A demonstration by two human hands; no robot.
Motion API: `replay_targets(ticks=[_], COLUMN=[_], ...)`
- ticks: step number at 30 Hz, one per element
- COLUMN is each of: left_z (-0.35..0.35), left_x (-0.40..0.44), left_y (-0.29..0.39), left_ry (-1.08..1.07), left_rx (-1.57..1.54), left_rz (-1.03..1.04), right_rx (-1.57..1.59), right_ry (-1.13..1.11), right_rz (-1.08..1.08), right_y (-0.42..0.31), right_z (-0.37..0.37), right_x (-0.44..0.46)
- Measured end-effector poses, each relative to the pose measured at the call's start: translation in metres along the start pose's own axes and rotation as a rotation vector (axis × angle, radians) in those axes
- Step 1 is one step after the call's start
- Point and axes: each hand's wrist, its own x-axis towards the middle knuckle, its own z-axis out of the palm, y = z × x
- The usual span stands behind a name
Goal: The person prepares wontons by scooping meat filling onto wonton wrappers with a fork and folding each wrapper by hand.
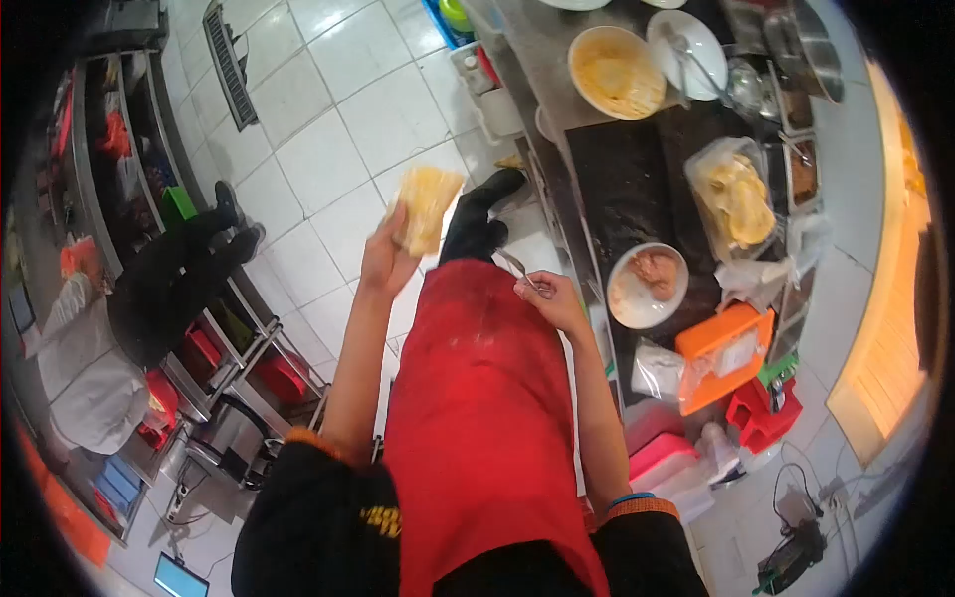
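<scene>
My left hand (386,254) is closed on the lower edge of a flat, pale-yellow, roughly rectangular piece of food (428,209), raised over the floor; its exact kind is unclear. In front of the red apron, my right hand (552,300) grips a thin metal utensil (511,263), whose far end is too small to make out. To the right of that hand, a white bowl (629,308) on the counter contains a pinkish paste (656,274). Neither hand touches the bowl.
The dark counter (627,189) also bears a clear tub (702,189) of yellow food, an orange tray (724,333), a yellow-smeared bowl (580,75) and a white plate (708,48) with a utensil. Another person (99,348) stands at the shelving on the left.
</scene>
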Motion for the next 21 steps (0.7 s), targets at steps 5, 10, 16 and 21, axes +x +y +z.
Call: replay_targets(ticks=[5,10,16,21], left_z=[-0.096,-0.176,-0.276,-0.326], left_x=[-0.040,-0.042,0.024,0.071], left_y=[-0.029,-0.061,-0.109,-0.138], left_ry=[0.148,0.325,0.462,0.466], left_rx=[0.019,0.095,0.220,0.441], left_rz=[-0.048,-0.171,-0.277,-0.451], right_rx=[-0.322,-0.587,-0.916,-1.126], right_ry=[0.044,0.196,0.189,0.230], right_rz=[-0.049,0.127,0.007,-0.207], right_y=[0.155,0.281,0.331,0.378], right_z=[-0.007,-0.024,-0.035,-0.061], right_x=[0.138,0.256,0.429,0.572])
